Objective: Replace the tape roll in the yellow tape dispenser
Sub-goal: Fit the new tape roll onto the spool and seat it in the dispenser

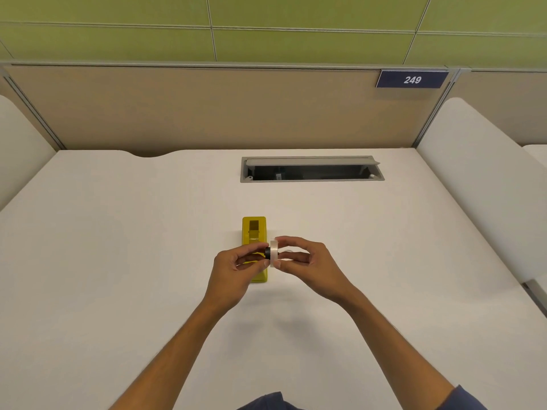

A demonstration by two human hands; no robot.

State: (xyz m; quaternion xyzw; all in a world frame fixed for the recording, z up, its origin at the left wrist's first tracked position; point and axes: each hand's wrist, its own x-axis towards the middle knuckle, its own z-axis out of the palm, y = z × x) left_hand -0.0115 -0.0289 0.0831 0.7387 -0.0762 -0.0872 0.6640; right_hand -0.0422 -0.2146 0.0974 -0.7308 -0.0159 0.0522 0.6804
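White bench [118, 247] under a tan partition, left hand [233, 267] pinching a black hub [267, 253] over the yellow tape dispenser [254, 232], clear tape roll [274, 252] just right of the dispenser, pinched by the right hand [307, 258], grey cable hatch [310, 169] behind.

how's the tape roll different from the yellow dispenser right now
The tape roll is pale and translucent; the yellow dispenser is solid yellow. The roll is held up between the left hand and right hand; the dispenser rests on the white table. The roll is a small ring, the dispenser a longer block. They overlap in view.
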